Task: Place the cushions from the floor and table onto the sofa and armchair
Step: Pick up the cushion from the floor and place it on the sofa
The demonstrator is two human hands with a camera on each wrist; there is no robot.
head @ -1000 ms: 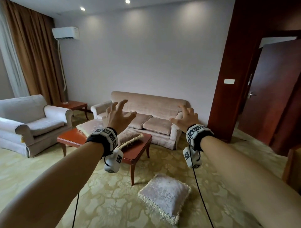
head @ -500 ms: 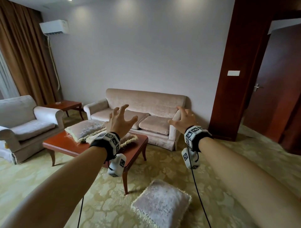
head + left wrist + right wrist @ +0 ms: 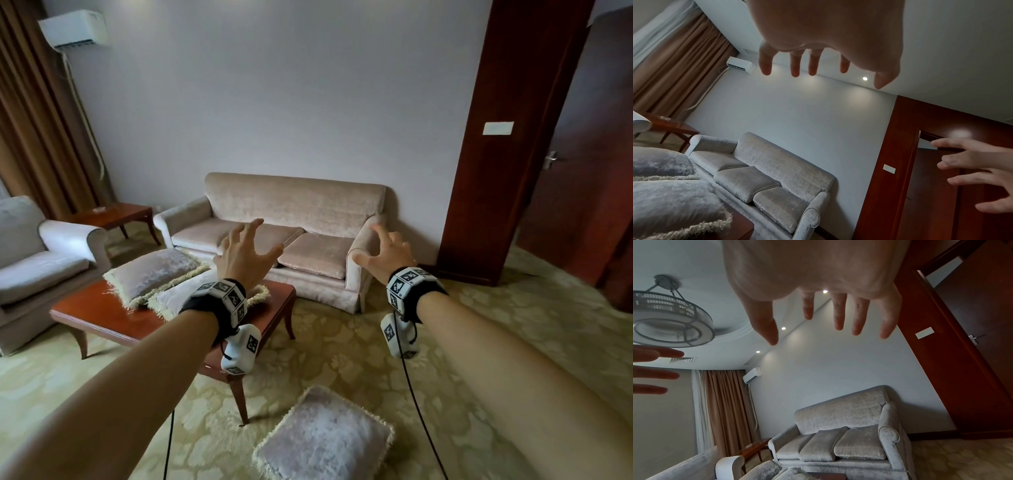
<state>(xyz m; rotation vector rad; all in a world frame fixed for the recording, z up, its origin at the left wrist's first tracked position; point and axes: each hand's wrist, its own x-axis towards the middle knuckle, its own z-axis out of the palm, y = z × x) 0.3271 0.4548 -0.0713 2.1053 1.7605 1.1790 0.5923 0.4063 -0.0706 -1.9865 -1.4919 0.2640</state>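
The sofa (image 3: 294, 236) stands against the far wall, its seat bare apart from its own seat pads. The armchair (image 3: 41, 260) sits at the left, at a right angle to the sofa, with a small side table (image 3: 113, 214) in the corner between them. A patterned carpet (image 3: 342, 346) covers the floor, brown curtains (image 3: 37, 113) hang at the left, and a dark wooden door frame (image 3: 507, 144) rises at the right with a white switch plate (image 3: 498, 128) on it.

In front of the sofa is a low wooden surface (image 3: 102, 318). Two fringed cushions lie on it: the far cushion (image 3: 154, 274) toward the armchair, and the near cushion (image 3: 178, 296) overlapping its edge, partly hidden behind the left wrist. A third, the floor cushion (image 3: 325, 438), lies flat on the carpet just beside the surface's front leg, near the bottom of the head view.

Both arms reach forward at chest height, well apart from each other. The left hand (image 3: 245, 255) hangs above the near cushion with fingers spread and slightly bent, holding nothing. The right hand (image 3: 387, 253) is likewise spread and empty, seen in front of the sofa's right armrest. Neither touches a cushion. Each wrist carries a black band with white marker blocks and a dangling cable.

In the wrist views the fingers (image 3: 795, 65) of the left hand and those of the right (image 3: 838, 316) are splayed in the air.
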